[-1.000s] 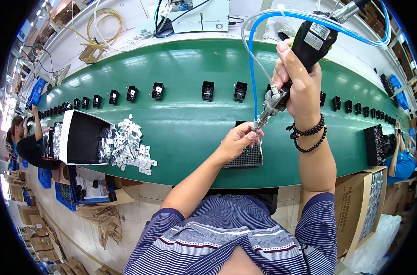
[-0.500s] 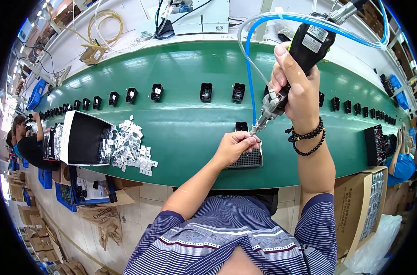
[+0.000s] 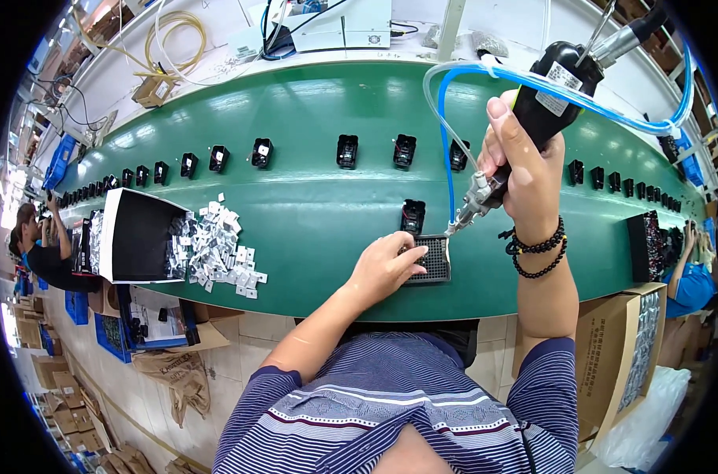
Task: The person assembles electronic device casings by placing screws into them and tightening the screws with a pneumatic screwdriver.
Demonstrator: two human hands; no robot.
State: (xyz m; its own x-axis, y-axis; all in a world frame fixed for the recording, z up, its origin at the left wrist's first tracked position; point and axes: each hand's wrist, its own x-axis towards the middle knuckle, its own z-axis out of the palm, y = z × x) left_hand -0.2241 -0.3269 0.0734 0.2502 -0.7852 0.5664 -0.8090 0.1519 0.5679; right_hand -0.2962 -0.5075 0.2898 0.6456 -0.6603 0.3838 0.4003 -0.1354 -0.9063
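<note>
Head view: the left hand (image 3: 387, 265), fingers loosely curled, lies over a rectangular gridded tray (image 3: 436, 265), any pinch impossible to tell; beyond stands a boxy black housing (image 3: 412, 215); farther, the right hand (image 3: 530, 170) wraps round a metal-nosed black driver (image 3: 560, 99); similar housings (image 3: 347, 152) line the glossy green tabletop (image 3: 319, 225)

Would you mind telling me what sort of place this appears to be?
Probably a factory assembly line: a long green workbench carries a row of small black housings, the right hand holds a black handheld tool, and small silvery plates lie heaped by an open box.
</note>
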